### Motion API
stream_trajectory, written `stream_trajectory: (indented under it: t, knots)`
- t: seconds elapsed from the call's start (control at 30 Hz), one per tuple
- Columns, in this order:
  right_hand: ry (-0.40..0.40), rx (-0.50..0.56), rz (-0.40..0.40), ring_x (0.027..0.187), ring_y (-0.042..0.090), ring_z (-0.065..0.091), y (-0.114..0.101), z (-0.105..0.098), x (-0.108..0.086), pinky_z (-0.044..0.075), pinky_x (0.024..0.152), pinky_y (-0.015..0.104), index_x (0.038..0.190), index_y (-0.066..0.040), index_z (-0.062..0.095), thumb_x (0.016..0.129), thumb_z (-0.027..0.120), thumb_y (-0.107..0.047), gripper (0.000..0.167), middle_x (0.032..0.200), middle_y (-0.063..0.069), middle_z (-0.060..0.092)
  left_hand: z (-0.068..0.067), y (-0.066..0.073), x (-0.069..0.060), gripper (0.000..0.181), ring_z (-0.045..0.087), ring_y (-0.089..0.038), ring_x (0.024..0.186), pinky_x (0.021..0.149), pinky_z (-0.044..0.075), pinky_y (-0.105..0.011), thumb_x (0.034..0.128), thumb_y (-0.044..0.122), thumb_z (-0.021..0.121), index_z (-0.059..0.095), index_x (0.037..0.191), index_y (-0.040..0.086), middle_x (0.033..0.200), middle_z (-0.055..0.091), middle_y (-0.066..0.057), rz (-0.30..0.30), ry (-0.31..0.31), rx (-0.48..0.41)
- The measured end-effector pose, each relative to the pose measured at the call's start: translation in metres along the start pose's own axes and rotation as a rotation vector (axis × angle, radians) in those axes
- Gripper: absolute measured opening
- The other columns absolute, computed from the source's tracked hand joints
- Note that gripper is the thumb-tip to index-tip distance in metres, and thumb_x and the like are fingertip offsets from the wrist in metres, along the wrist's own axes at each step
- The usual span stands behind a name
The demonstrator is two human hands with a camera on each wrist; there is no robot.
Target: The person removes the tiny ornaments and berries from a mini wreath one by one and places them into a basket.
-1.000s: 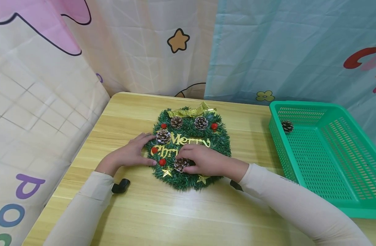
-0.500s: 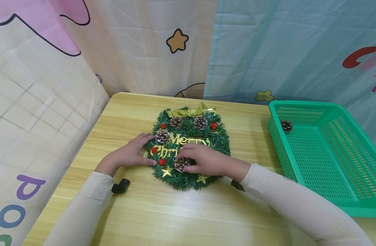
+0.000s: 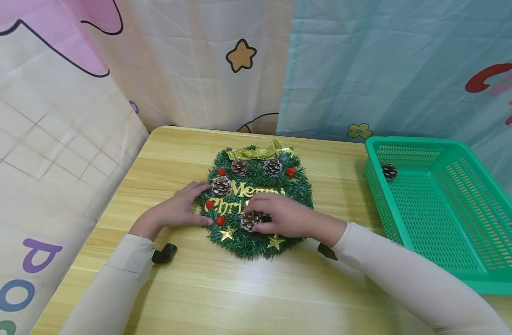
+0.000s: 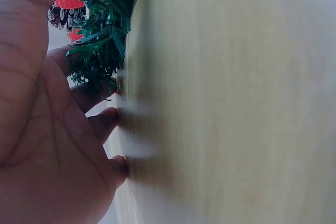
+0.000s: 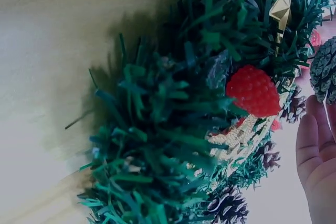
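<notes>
Right hand (image 3: pixel 284 217): fingers pinching pine cone (image 3: pixel 249 222), over lower part of tinsel Christmas wreath (image 3: pixel 252 249), near two gold stars (image 3: pixel 275 242). Left hand (image 3: pixel 176 209): fingers released, spread at wreath's left edge. Wreath lying on desk (image 3: pixel 239 293), bearing gold lettering (image 3: pixel 241 189), red berries (image 3: pixel 220 221), gold ribbon (image 3: pixel 256 153), three more pine cones (image 3: pixel 221 185). Green plastic basket (image 3: pixel 432 218) to right, another pine cone (image 3: pixel 389 171) inside.

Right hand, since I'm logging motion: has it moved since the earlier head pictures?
Yes: in the head view, the right hand has shifted slightly rightward, toward the basket.
</notes>
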State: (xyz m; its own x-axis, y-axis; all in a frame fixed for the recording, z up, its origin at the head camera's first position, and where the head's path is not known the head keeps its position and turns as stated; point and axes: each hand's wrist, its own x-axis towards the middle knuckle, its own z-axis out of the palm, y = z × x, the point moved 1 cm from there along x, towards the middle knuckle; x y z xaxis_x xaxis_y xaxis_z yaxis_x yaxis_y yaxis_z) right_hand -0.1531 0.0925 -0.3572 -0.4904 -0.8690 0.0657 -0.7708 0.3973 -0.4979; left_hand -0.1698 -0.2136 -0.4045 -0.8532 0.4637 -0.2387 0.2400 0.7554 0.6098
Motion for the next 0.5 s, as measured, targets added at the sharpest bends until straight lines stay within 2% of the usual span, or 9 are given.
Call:
stream_trajectory:
  t: [0.2, 0.5]
  knots:
    - [0.006, 0.003, 0.014, 0.115, 0.014, 0.057, -0.0014, -0.0033, -0.0027, 0.047, 0.098, 0.033, 0.126, -0.009, 0.064, 0.096, 0.068, -0.022, 0.033, 0.124, 0.001, 0.06, -0.0004, 0.0, -0.0003, 0.104, 0.005, -0.046, 0.148, 0.111, 0.002, -0.071, 0.0781, 0.052, 0.081, 0.027, 0.157, 0.012, 0.162, 0.014, -0.021, 0.005, 0.004, 0.007]
    - [0.039, 0.006, -0.008, 0.115, 0.016, 0.057, -0.001, -0.0073, -0.008, 0.048, 0.097, 0.034, 0.125, -0.009, 0.065, 0.095, 0.068, -0.02, 0.032, 0.125, 0.002, 0.06, 0.0005, -0.0019, 0.0005, 0.104, 0.005, -0.046, 0.148, 0.111, 0.003, -0.071, 0.0782, 0.053, 0.08, 0.027, 0.157, 0.013, 0.163, 0.014, -0.02, 0.008, 0.003, 0.008]
